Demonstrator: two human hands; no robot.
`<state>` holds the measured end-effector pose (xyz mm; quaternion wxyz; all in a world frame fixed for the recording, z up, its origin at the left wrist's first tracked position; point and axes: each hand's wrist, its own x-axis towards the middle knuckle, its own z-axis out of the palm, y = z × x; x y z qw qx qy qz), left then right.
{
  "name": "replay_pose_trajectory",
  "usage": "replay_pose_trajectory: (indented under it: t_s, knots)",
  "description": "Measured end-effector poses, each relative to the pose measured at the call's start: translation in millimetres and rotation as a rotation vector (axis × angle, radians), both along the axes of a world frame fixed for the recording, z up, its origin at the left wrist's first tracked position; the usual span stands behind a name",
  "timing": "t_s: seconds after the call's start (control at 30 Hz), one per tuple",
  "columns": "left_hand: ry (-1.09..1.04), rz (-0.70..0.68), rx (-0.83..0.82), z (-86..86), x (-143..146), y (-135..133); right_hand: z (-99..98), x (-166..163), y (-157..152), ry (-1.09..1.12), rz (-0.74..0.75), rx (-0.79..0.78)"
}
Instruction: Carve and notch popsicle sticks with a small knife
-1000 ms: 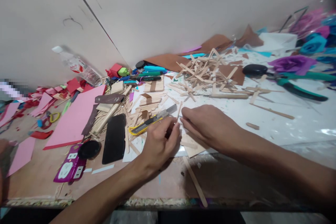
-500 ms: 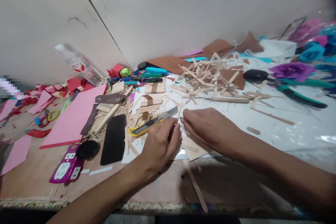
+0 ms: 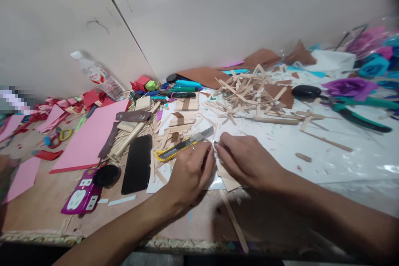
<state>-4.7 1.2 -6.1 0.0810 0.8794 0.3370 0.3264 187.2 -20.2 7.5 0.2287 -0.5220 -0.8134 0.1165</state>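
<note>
My left hand [image 3: 190, 170] is closed in a pinch on a thin wooden stick [image 3: 215, 131], whose narrow end points up between my two hands. Fingertip to fingertip with it, my right hand [image 3: 249, 158] is also closed, around something small; a shiny, blade-like tip [image 3: 213, 141] shows at its fingers, but the rest is hidden. A yellow box cutter [image 3: 177, 148] with its blade out lies just beyond my left hand. Flat wooden pieces [image 3: 230, 182] lie under my right hand, and a craft stick [image 3: 234, 221] juts over the table's front.
A heap of craft sticks [image 3: 246, 91] lies behind my hands. Green-handled pliers [image 3: 358, 116] and a purple paper flower [image 3: 349, 88] are at right. To the left are a black phone [image 3: 136, 165], pink paper [image 3: 90, 137], a purple device [image 3: 79, 197] and a leaning plastic bottle [image 3: 99, 77].
The whole view has shifted slightly. Both hands stay together, fingertips nearly touching; less of the thin stick shows between them, and my right fingers sit slightly differently.
</note>
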Motion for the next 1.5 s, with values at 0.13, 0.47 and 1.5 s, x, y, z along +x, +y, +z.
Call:
replay_pose_trajectory:
  t_s: [0.13, 0.47, 1.5]
  knots:
    - [0.015, -0.01, -0.01, -2.5, -1, -1, -1.0, 14, 10, -0.123, 0.162, 0.089]
    - [0.016, 0.003, 0.02, -1.9, 0, 2, -0.8, 13, 11, -0.118, 0.111, 0.067]
    - [0.174, 0.176, 0.131, -2.3, 10, 7, -2.6, 4, 10, -0.303, -0.026, 0.123]
